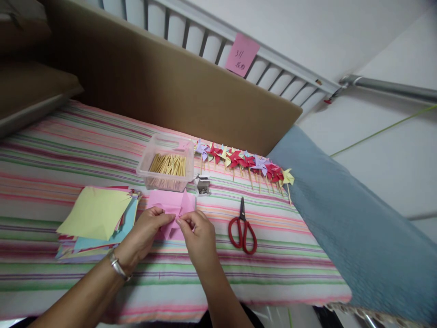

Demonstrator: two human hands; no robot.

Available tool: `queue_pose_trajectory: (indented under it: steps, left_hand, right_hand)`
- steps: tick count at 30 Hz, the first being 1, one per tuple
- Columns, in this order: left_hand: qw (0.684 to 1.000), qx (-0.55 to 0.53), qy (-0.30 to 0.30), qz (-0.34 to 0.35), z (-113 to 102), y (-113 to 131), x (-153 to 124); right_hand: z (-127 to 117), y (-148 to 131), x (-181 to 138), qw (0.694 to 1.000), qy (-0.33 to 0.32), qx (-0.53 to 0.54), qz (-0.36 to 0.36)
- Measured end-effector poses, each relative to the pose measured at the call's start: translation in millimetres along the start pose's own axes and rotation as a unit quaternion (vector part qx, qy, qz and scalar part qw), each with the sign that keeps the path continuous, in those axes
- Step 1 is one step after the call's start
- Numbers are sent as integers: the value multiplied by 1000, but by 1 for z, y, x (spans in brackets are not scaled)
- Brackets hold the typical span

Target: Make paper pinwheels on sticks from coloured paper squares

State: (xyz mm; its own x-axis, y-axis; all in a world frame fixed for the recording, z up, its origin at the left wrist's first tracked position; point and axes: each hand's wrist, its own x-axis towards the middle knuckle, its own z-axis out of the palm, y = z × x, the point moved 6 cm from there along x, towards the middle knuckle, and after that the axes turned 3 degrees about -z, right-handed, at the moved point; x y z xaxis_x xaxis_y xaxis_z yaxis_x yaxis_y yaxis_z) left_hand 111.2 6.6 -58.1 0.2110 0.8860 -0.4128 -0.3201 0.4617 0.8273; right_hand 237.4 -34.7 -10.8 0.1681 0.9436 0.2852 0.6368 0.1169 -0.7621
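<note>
A pink paper pinwheel (168, 231) is held between my two hands, its blades folded in toward the middle. My left hand (145, 228) pinches it from the left, thumb near the centre. From the right, the thumb and finger of my right hand (198, 230) close at the pinwheel's centre; whether a small pin is between them I cannot make out. Beneath lies a flat pink sheet (155, 198). Just beyond stand a small white box of metal pins (203, 187) and a clear plastic container (164, 183) of thin wooden sticks (170, 164).
Left of my hands is a stack of coloured paper squares (97, 212). Red-handled scissors (242, 228) lie to the right. Finished pinwheels on sticks (235, 158) line the back, before a brown board (177, 77). A striped cloth (273, 273) covers the table.
</note>
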Motion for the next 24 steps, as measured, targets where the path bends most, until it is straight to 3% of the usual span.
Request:
queue_pose_trajectory:
  steps: [20,24]
  left_hand:
    - [998,21,-60,-31,6,-6,-1]
    - [998,29,-50,-26,2,-9,2]
  right_hand:
    - [-1,14,2,997,10,20,73]
    - [0,11,0,997,1,23,74]
